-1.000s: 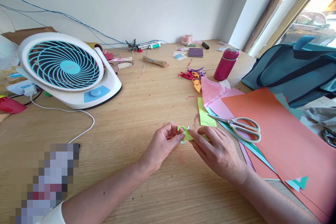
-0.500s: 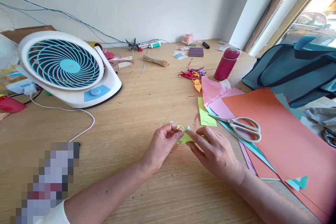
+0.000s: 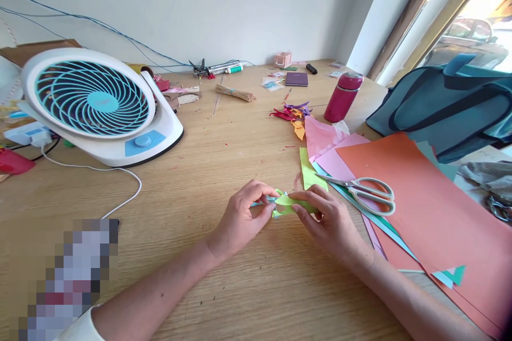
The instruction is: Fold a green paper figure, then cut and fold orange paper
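Between my hands, just above the wooden table, is a small folded piece of yellow-green paper with light blue paper showing at its left side. My left hand is closed in a pinch at the left end, its thumb and index finger against the paper. On the right end, my right hand grips the green paper between thumb and fingers. Part of the paper is hidden behind the fingers. A flat yellow-green strip lies just beyond my right hand.
White-handled scissors rest on stacked coloured sheets at right. A fan stands left, its white cable crossing the table. Coloured paper scraps, a red bottle and a blue bag sit farther back.
The green paper has turned so more of its folded face shows. My left fingers have spread a little, revealing light blue paper between them. The view has shifted slightly.
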Motion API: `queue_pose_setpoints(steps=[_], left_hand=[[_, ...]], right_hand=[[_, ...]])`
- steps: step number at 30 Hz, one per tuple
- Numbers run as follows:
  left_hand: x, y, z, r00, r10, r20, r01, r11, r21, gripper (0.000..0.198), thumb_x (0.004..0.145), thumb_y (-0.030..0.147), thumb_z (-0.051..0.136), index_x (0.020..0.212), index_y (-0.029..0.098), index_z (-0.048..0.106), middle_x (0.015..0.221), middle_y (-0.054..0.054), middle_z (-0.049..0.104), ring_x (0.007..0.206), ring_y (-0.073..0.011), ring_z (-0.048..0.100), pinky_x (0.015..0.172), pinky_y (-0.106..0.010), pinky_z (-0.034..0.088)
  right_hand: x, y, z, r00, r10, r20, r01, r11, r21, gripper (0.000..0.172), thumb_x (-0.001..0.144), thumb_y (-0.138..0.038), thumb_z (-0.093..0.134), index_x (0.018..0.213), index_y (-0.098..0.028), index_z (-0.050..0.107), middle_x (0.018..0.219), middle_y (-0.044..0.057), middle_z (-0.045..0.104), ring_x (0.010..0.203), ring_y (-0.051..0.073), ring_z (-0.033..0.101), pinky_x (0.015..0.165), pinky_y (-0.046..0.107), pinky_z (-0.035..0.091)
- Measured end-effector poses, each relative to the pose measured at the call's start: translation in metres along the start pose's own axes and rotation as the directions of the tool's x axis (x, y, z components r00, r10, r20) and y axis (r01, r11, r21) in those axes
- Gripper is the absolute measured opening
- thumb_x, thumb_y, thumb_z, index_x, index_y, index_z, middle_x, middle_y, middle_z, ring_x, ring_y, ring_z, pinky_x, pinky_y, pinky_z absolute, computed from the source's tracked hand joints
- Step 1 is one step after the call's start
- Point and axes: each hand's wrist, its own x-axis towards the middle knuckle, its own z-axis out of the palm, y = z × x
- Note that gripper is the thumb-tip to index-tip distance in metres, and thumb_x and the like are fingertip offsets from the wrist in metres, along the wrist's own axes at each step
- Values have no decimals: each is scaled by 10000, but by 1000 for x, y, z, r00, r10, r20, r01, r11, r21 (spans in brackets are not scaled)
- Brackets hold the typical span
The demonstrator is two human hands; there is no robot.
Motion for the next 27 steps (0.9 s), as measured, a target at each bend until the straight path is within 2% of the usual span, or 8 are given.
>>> queue_pose_setpoints(steps=[2, 7, 15, 20, 24, 27], left_hand=[[0, 0, -1, 997, 71, 20, -73, 995, 68, 179, 880, 94, 579, 998, 211, 644, 946, -37, 615, 849, -140, 599, 777, -269, 509], [-2, 0, -4, 985, 164, 53, -171, 963, 206, 146, 904, 114, 573, 926, 209, 681, 901, -43, 623, 859, -157, 608, 789, -288, 504], [0, 3, -8, 976, 196, 94, -211, 960, 184, 114, 918, 176, 581, 919, 211, 690, 889, -40, 597, 790, -137, 594, 733, -266, 501], [0, 6, -10, 961, 248, 124, -272, 929, 249, 123, 924, 198, 579, 948, 214, 698, 914, -44, 608, 807, -145, 590, 793, -297, 491], [-1, 7, -11, 932, 328, 157, -362, 872, 329, 117, 935, 166, 558, 934, 212, 666, 892, -29, 631, 828, -148, 584, 799, -300, 454], [-1, 8, -10, 930, 317, 183, -364, 855, 369, 106, 955, 169, 518, 919, 197, 615, 887, -31, 627, 835, -155, 571, 795, -307, 435]], right_hand=[[0, -1, 0, 1000, 9, 12, -9, 1000, 30, 176, 952, -268, 564, 1078, -209, 671, 869, 51, 593, 738, 162, 589, 568, 249, 461], [-1, -6, 0, 999, 6, 51, -9, 998, 61, 152, 946, -242, 566, 1042, -206, 679, 870, 49, 598, 767, 164, 585, 575, 239, 458], [-1, -8, -1, 998, -25, 60, 21, 998, 60, 163, 941, -229, 566, 1065, -215, 671, 861, 45, 599, 765, 166, 585, 595, 248, 470], [-2, -9, 0, 997, -49, 65, 48, 999, 23, 157, 933, -213, 563, 1043, -215, 674, 846, 41, 593, 758, 169, 594, 626, 268, 475], [-4, -9, 2, 996, -60, 72, 62, 998, -15, 193, 915, -188, 572, 1077, -229, 669, 864, 38, 592, 759, 169, 601, 664, 284, 476], [-4, -9, 2, 996, -55, 70, 57, 998, -29, 211, 908, -188, 583, 1097, -237, 663, 879, 34, 588, 765, 168, 602, 672, 285, 472]])
